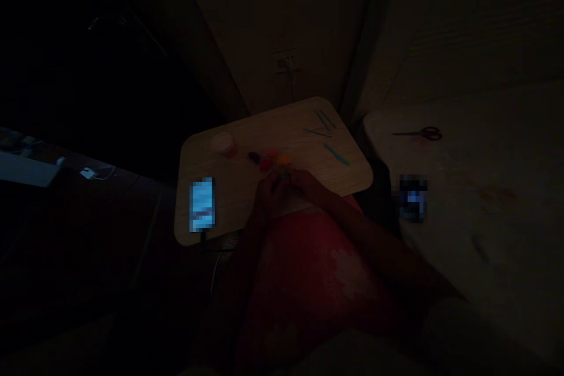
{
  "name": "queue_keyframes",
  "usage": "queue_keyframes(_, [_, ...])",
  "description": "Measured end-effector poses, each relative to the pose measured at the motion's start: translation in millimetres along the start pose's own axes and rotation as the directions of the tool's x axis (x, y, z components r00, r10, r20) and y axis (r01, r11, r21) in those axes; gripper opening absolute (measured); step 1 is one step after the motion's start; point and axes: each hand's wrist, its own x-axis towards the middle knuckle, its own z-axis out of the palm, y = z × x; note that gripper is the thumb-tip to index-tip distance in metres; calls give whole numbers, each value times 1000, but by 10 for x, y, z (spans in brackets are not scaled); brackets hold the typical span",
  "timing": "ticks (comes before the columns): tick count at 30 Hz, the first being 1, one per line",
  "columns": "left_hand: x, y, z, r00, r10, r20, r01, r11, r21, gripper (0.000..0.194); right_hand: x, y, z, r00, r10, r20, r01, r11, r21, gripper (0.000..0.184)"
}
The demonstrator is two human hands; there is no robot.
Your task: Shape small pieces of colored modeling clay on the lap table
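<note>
In dim light, my left hand (267, 192) and my right hand (307, 183) meet at the near edge of a small wooden table. Both have fingers closed around a small greenish lump (285, 177), which looks like modelling clay, though most of it is hidden. Just beyond my fingers lies an orange lump (283, 160). Beside it are a red lump (265, 164), a pink lump (272, 153) and a dark purple lump (254, 157).
On the table (238, 200) are a pale tub (222, 143), a lit phone (202, 204) with a cable, and several thin teal tools (336, 154). To the right, scissors (429, 133) and a dark device (413, 198) lie on a pale surface. A wall socket (285, 61) is behind.
</note>
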Motion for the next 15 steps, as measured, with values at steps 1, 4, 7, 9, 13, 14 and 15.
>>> queue_keyframes(1, [3,5,0,1000,3,8,-4,1000,1,38,3,-17,-5,1000,1,-2,-1,1000,-3,49])
queue_keyframes(4, [18,13,-2,999,35,18,-35,999,3,42,11,-65,-9,1000,26,-16,-27,998,-51,49])
queue_keyframes(7, [31,4,-4,998,67,9,-67,998,4,47,23,-85,1,999,45,-23,-47,992,-116,43])
queue_keyframes(9, [36,-2,-1,998,68,-5,-68,998,-1,49,31,-85,9,998,54,-21,-57,988,-144,40])
queue_keyframes(13, [39,4,14,999,34,-18,-35,999,-36,52,36,-68,18,998,63,-27,-67,979,-195,35])
queue_keyframes(14, [38,8,18,1000,25,-18,-26,998,-50,53,37,-59,18,998,55,-27,-59,976,-209,34])
queue_keyframes(15, [37,12,21,1000,16,-17,-17,998,-64,54,37,-48,17,999,44,-27,-49,974,-223,33])
